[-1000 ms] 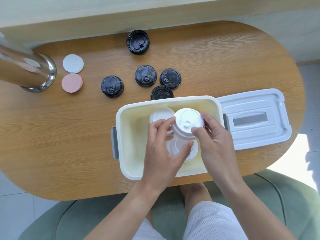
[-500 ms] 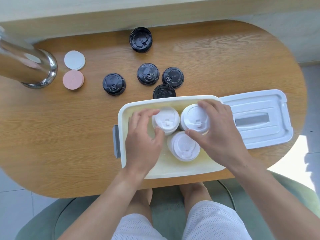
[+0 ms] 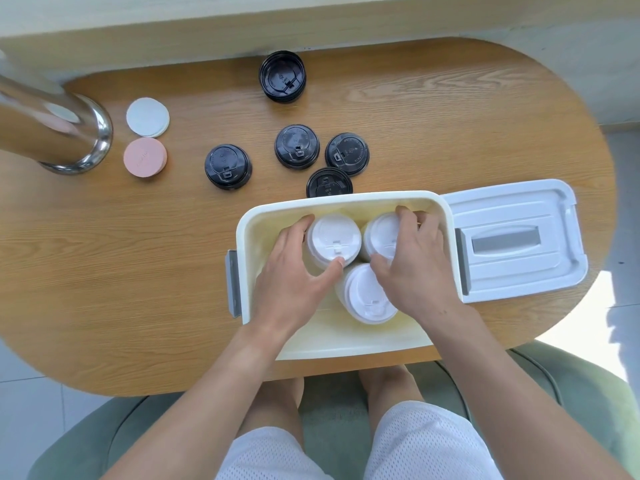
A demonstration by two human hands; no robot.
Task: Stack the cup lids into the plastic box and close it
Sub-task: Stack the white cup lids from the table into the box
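The desk looks like wood with a smooth, matt grain finish. The plastic box is smooth cream-white plastic, and its lid, lying to the right, is white plastic with a slight sheen. The white cup lids inside look matt plastic; the black cup lids farther off are glossier plastic. At far left a metal cylinder shines like polished steel. The shorts are white mesh cloth.

Bare forearms, white mesh shorts
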